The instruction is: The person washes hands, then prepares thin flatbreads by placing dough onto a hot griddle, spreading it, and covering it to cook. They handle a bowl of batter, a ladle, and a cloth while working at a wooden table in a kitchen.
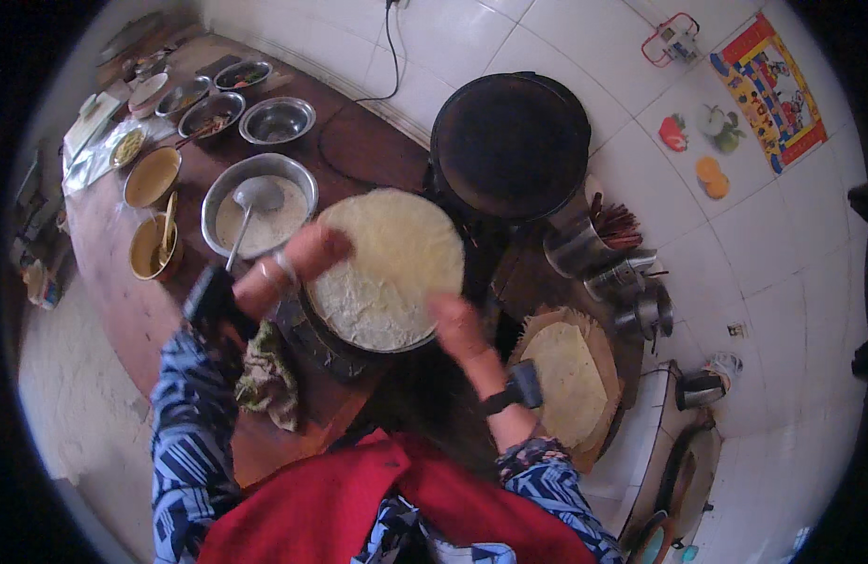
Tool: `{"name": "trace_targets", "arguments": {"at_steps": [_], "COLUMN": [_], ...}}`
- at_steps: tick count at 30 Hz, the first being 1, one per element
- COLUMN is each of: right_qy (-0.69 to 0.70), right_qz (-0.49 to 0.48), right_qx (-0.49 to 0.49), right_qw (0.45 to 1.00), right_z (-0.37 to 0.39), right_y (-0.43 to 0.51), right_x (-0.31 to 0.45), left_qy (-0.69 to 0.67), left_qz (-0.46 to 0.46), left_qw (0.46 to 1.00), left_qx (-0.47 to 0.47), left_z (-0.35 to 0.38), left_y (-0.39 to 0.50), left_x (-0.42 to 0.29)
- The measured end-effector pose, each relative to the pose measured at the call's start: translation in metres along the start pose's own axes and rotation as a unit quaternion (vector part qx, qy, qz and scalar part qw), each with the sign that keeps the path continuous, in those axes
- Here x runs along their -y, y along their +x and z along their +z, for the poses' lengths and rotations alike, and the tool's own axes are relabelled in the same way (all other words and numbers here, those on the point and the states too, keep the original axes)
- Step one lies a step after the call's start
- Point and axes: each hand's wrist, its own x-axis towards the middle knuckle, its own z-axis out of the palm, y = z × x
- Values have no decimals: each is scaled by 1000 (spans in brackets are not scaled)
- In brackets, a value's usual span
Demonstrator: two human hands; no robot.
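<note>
A large round flatbread (388,268) lies on a dark round griddle (328,337); its far part is smooth and yellowish, its near part whiter and wrinkled. My left hand (314,254) is at the flatbread's left edge, and my right hand (462,326) is at its lower right edge. Both are blurred, so whether the fingers pinch the edge cannot be told. Left of the griddle, a metal basin (212,204) holds pale batter and a metal ladle (259,194). More thin flatbread (568,384) lies on brown paper to the right.
A second griddle (511,144), its dark surface bare, stands at the wall. Metal bowls (277,120) and yellow bowls (152,176) are on the brown table's left part. A crumpled cloth (268,381) lies near my left forearm. Metal containers (571,248) stand at the right; a cord (397,63) hangs down the wall.
</note>
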Motion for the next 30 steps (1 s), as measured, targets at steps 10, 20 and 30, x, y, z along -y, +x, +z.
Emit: {"name": "trace_targets", "arguments": {"at_steps": [10, 20, 30], "right_qy": [-76, -40, 159], "right_qz": [44, 240, 292], "right_qx": [100, 171, -1], "right_qw": [991, 955, 943], "right_z": [42, 12, -90], "right_y": [-27, -27, 141], "right_x": [-19, -3, -65], "left_qy": [166, 110, -2], "left_qz": [42, 16, -46], "left_qw": [985, 994, 999], "left_qx": [7, -17, 8], "left_z": [65, 50, 70], "left_y": [-73, -115, -91], "left_x": [41, 22, -33]}}
